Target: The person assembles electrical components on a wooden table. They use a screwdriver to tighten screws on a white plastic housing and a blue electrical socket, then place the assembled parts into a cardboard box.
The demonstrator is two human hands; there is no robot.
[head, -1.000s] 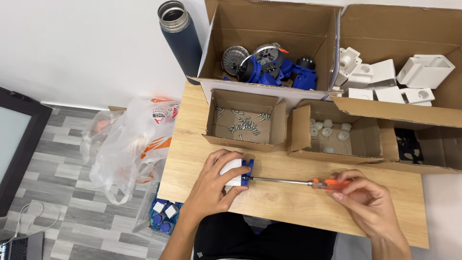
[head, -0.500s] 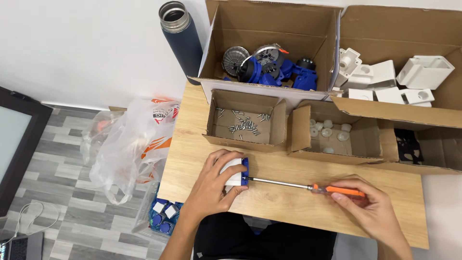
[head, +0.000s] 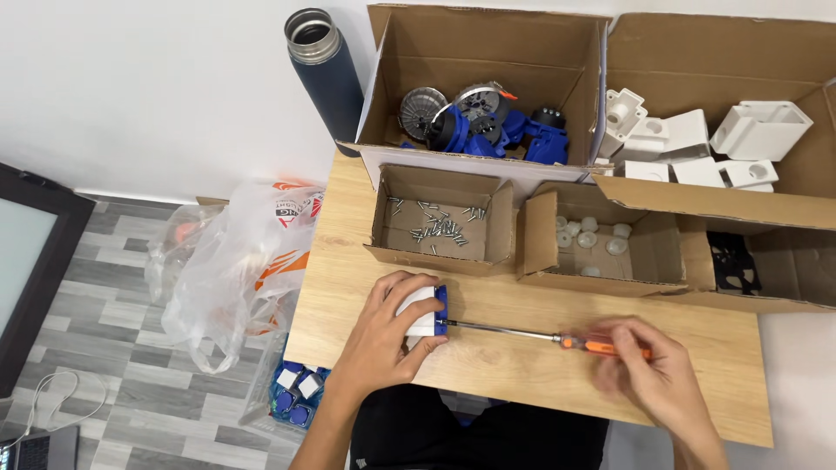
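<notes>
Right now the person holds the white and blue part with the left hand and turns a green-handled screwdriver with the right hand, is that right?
Not quite. In the head view the screwdriver has an orange handle, not green. The left hand does hold the white and blue part, and the right hand grips the handle.

From where I watch, this looks like a small makeshift assembly station in a room with grey wood-pattern flooring [head: 131, 409] and a plain white wall [head: 131, 87]. A light wooden table [head: 522, 374] carries open brown cardboard boxes: one of small metal screws [head: 435, 224], one of blue and grey plastic assemblies [head: 488, 126], one of white moulded housings [head: 697, 144]. A crumpled clear plastic bag [head: 235, 270] lies on the floor at the left.
</notes>
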